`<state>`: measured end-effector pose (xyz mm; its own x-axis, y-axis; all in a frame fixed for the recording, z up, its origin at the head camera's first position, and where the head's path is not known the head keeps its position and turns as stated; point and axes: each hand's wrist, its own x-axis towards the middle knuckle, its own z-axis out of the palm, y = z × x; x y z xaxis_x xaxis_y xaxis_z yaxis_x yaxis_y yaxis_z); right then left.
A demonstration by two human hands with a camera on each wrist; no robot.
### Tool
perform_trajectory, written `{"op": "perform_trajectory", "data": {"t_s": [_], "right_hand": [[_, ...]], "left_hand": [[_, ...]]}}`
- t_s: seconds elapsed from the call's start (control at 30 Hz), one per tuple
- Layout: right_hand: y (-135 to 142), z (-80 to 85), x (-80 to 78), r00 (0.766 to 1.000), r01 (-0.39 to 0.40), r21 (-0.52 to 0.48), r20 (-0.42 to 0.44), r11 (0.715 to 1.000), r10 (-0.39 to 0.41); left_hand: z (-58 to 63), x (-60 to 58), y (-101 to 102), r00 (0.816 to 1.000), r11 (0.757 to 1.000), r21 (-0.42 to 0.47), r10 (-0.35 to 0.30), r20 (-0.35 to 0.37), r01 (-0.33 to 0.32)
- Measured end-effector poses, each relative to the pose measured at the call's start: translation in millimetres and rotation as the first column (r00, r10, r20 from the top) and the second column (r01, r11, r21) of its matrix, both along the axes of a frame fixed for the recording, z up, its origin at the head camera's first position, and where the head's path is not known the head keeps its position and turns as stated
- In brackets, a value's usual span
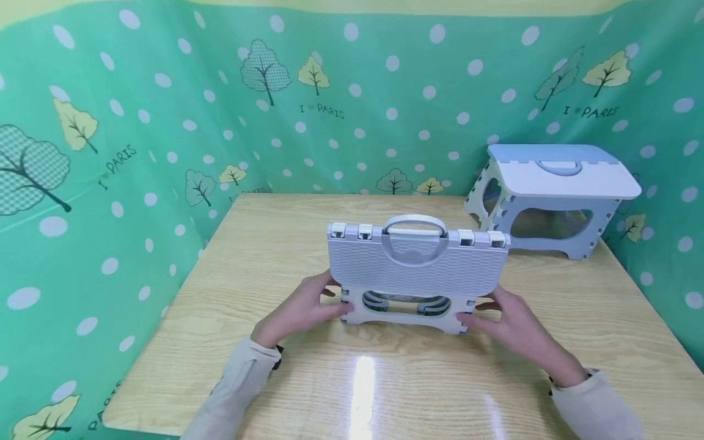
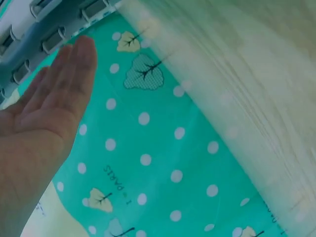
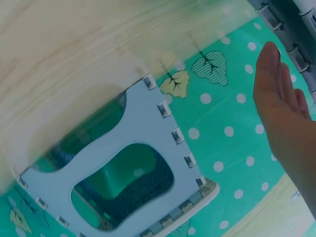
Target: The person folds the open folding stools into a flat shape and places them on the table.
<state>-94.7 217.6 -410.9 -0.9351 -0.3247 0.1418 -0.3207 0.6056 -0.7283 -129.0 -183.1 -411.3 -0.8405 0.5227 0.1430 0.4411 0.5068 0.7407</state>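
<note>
A light grey folding stool (image 1: 412,269) stands folded on the wooden table, its woven-textured seat panel facing me. A loop handle (image 1: 415,220) rises at its top, and a leg panel (image 1: 407,315) with an oval opening shows below. My left hand (image 1: 308,305) holds the stool's left side, thumb at the front edge of the leg panel. At the right side my right hand (image 1: 508,321) grips it likewise, thumb in front. Both wrist views show long, nearly straight fingers (image 2: 74,74) reaching the stool's hinged edge; part of each hand is hidden there.
A second stool (image 1: 555,195), unfolded, blue-grey and white, stands at the table's back right corner. Green polka-dot cloth (image 1: 330,91) with tree prints hangs behind and along both sides. The wooden table (image 1: 264,244) extends around the folded stool.
</note>
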Motion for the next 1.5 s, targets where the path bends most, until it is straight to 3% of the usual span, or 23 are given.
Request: {"op": "perform_trajectory", "data": {"t_s": [0.13,0.53,0.93,1.5], "right_hand": [[-2,-0.5,2.1,1.000,-0.017,-0.017,0.001,1.000,0.017],[-5,-0.8,1.4,1.000,0.015,-0.021,0.002,1.000,-0.015],[-10,-3.5,4.5,0.996,0.069,0.021,-0.052,0.997,-0.068],[-11,-3.0,3.8,0.996,0.062,0.032,-0.067,0.998,-0.060]], "left_hand": [[-3.2,0.6,1,0.999,0.999,0.013,-0.040,-0.011,0.040],[-1.4,1.6,2,0.999,1.000,-0.007,-0.022,-0.035,0.022],[-0.3,3.7,4,1.000,1.000,-0.006,-0.013,-0.026,0.013],[-3.0,2.3,5,0.998,1.000,-0.002,-0.016,-0.065,0.016]]}}
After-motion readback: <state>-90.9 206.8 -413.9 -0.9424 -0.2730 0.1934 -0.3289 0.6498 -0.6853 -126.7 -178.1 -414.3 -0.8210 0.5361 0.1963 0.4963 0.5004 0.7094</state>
